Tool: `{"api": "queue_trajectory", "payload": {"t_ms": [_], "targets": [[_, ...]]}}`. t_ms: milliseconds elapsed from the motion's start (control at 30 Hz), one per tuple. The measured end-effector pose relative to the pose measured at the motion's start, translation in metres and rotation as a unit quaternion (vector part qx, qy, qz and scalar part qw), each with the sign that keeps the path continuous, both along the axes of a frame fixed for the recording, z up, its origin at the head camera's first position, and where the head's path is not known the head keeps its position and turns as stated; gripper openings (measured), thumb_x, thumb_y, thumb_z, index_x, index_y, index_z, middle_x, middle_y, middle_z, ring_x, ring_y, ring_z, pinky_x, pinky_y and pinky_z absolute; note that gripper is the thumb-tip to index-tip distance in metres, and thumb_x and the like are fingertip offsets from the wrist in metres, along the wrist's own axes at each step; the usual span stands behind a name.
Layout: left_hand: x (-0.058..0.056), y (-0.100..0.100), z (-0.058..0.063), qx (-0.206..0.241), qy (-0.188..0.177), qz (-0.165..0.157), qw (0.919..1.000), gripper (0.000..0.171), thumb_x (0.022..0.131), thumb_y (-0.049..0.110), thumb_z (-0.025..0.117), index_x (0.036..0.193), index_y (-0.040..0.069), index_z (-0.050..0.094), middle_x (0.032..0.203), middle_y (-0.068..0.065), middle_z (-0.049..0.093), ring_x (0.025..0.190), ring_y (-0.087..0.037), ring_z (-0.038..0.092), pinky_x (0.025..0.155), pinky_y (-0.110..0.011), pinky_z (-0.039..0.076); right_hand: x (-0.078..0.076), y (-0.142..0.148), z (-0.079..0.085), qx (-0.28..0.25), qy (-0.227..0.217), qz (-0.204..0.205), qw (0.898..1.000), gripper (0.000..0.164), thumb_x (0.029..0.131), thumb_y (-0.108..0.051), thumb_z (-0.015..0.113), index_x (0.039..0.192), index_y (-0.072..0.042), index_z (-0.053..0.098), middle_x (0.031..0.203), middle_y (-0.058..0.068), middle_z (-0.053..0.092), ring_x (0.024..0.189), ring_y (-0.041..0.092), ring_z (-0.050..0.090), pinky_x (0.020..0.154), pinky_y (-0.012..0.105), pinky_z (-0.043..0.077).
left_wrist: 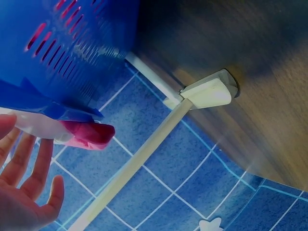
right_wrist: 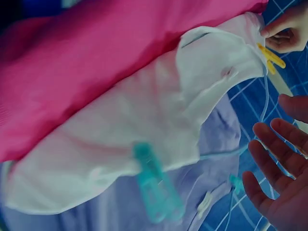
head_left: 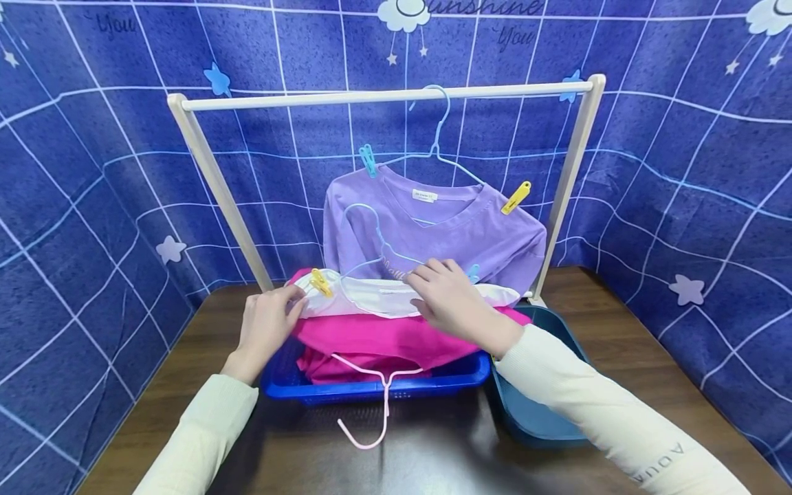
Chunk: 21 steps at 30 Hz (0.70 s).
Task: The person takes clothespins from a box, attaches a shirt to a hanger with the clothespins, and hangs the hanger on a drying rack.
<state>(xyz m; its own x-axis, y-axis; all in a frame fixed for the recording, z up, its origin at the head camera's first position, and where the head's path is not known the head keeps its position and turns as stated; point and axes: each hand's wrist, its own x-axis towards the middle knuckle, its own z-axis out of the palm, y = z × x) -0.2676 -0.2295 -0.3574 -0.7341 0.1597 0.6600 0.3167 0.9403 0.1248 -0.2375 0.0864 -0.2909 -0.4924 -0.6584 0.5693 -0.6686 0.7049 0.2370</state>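
Observation:
A white shirt (head_left: 371,297) lies across the pink clothing, with a light blue hanger (head_left: 379,230) at its neckline. My left hand (head_left: 267,323) pinches the shirt's left shoulder between thumb and fingers, beside a yellow clothespin (head_left: 320,282). Over the shirt's right half is my right hand (head_left: 448,299); its fingers (right_wrist: 274,154) are spread and apart from the cloth in the right wrist view. A teal clothespin (right_wrist: 158,183) is clipped to the other shoulder. Behind, a purple shirt (head_left: 433,206) hangs by another blue hanger (head_left: 438,137), with blue and yellow clothespins at its shoulders.
A blue basket (head_left: 371,390) holds pink clothing (head_left: 383,337), and a pink hanger (head_left: 385,392) lies over its front rim. At right is a dark teal tray (head_left: 538,419), partly behind my right sleeve. The pale rack (head_left: 278,101) stands at the table's back.

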Motion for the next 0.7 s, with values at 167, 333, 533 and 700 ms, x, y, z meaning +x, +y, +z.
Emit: {"api": "queue_trajectory", "payload": {"t_ms": [167, 333, 533, 700], "targets": [[-0.001, 0.0, 0.0, 0.01, -0.003, -0.003, 0.9999, 0.01, 0.08, 0.02, 0.066, 0.083, 0.01, 0.065, 0.079, -0.011, 0.07, 0.071, -0.034, 0.064, 0.067, -0.049, 0.039, 0.007, 0.027, -0.003, -0.018, -0.029, -0.021, 0.999, 0.026, 0.078, -0.018, 0.067, 0.103, -0.011, 0.062, 0.097, 0.002, 0.064, 0.093, 0.021, 0.054, 0.08, 0.036, 0.04], [-0.001, 0.001, 0.0, 0.014, 0.01, -0.006, 0.9998, 0.01, 0.079, 0.019, 0.067, 0.083, 0.01, 0.066, 0.078, -0.011, 0.07, 0.069, -0.033, 0.064, 0.066, -0.047, 0.039, 0.011, 0.053, -0.009, -0.032, -0.039, -0.041, 0.998, 0.03, 0.076, -0.016, 0.068, 0.105, -0.008, 0.062, 0.098, 0.006, 0.065, 0.093, 0.022, 0.055, 0.081, 0.038, 0.042], [-0.001, 0.002, 0.0, 0.018, 0.032, -0.016, 0.9992, 0.009, 0.077, 0.018, 0.068, 0.082, 0.011, 0.066, 0.075, -0.009, 0.069, 0.066, -0.033, 0.063, 0.066, -0.047, 0.039, 0.014, 0.081, -0.015, -0.049, -0.03, -0.055, 0.997, 0.029, 0.073, -0.015, 0.07, 0.1, -0.008, 0.064, 0.095, 0.007, 0.066, 0.091, 0.023, 0.055, 0.078, 0.039, 0.04], [-0.002, 0.001, -0.001, 0.02, 0.031, -0.016, 0.9992, 0.009, 0.078, 0.019, 0.068, 0.082, 0.012, 0.066, 0.076, -0.009, 0.069, 0.067, -0.033, 0.063, 0.067, -0.048, 0.039, 0.016, 0.105, -0.02, -0.069, -0.028, -0.072, 0.995, 0.027, 0.071, -0.013, 0.069, 0.096, -0.007, 0.064, 0.09, 0.008, 0.066, 0.086, 0.024, 0.055, 0.073, 0.04, 0.04]]}}
